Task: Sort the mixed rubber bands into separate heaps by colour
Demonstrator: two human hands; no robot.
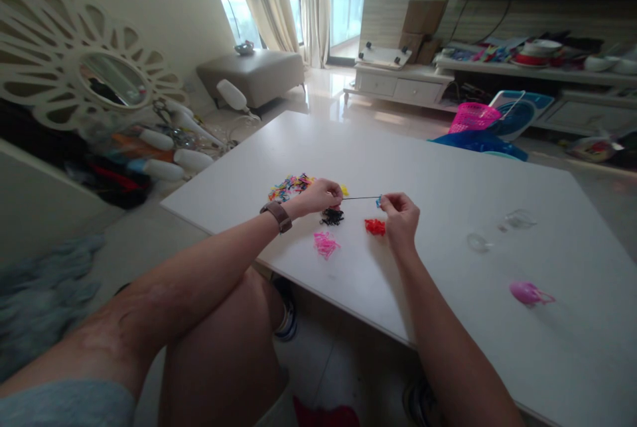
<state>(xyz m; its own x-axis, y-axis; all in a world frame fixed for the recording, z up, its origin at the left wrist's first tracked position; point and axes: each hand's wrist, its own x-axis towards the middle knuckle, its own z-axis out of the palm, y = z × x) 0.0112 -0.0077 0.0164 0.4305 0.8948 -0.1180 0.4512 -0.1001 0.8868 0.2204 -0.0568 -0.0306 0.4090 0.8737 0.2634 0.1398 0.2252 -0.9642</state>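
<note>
Stretching a black strand [361,198] between two pinches: left hand [324,195] beside black pile [332,217]; right hand [403,216], also pinching a blue piece [379,202], beside red pile [374,227]. Next move likely requires even tension.

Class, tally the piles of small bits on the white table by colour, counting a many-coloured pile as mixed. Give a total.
Mixed pile: 1
Black pile: 1
Pink pile: 1
Red pile: 1
Yellow pile, partly hidden by the left hand: 1
Total: 5 piles
</note>
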